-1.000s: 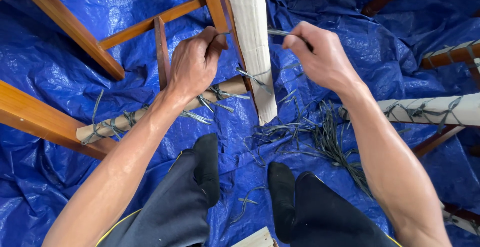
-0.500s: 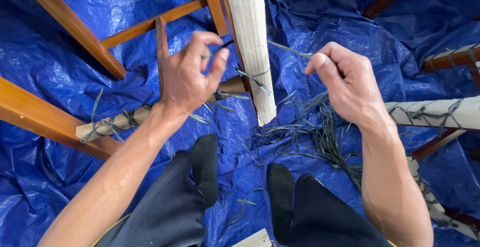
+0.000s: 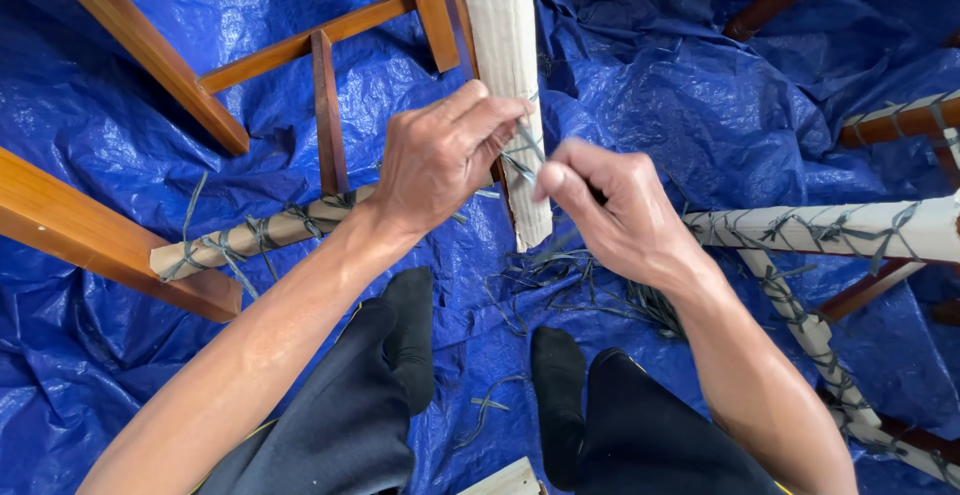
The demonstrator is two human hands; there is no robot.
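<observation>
My left hand (image 3: 440,160) pinches a thin grey-green plastic tie strip (image 3: 522,150) against a pale paper-wrapped wooden rail (image 3: 505,45) that runs down from the top middle. Close beside it, my right hand (image 3: 610,210) grips the other end of the same strip between thumb and fingers. Both hands meet near the rail's lower end. A second wrapped rail (image 3: 250,235) with knotted ties crosses behind my left wrist.
Orange-brown wooden frame pieces (image 3: 120,245) lie at the left and top. More wrapped, tied rails (image 3: 830,230) stretch to the right. Cut tie strips (image 3: 600,295) litter the blue tarp (image 3: 700,85). My legs in dark trousers and black socks (image 3: 410,325) are at the bottom.
My hands were spread apart half a second ago; now they have come together at the lower end of the wrapped rail, pinching the tie strip between them.
</observation>
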